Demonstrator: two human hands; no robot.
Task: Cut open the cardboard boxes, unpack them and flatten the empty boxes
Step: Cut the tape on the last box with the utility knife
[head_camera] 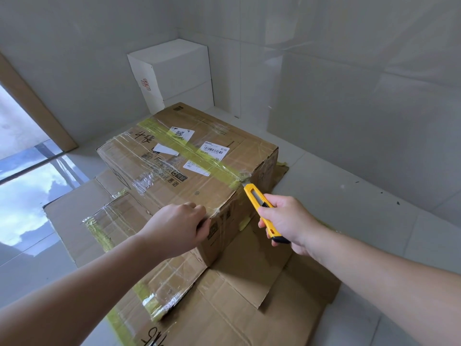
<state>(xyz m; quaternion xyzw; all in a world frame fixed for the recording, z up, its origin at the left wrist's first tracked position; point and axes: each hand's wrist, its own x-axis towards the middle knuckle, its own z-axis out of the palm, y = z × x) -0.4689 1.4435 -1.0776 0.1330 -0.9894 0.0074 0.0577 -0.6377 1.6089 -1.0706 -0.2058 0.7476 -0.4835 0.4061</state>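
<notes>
A sealed brown cardboard box (174, 168) with shipping labels stands on the floor, a strip of yellow-green tape (199, 153) running along its top seam. My left hand (179, 228) grips the box's near top corner, fingers curled over the edge. My right hand (287, 221) holds a yellow utility knife (259, 203). The knife's tip points at the near end of the tape, at the box's top edge. The blade itself is too small to make out.
Flattened cardboard sheets (237, 308) with tape scraps lie under and in front of the box. A white box (172, 73) stands in the far corner against tiled walls. A glossy floor and a doorway (22, 151) lie to the left.
</notes>
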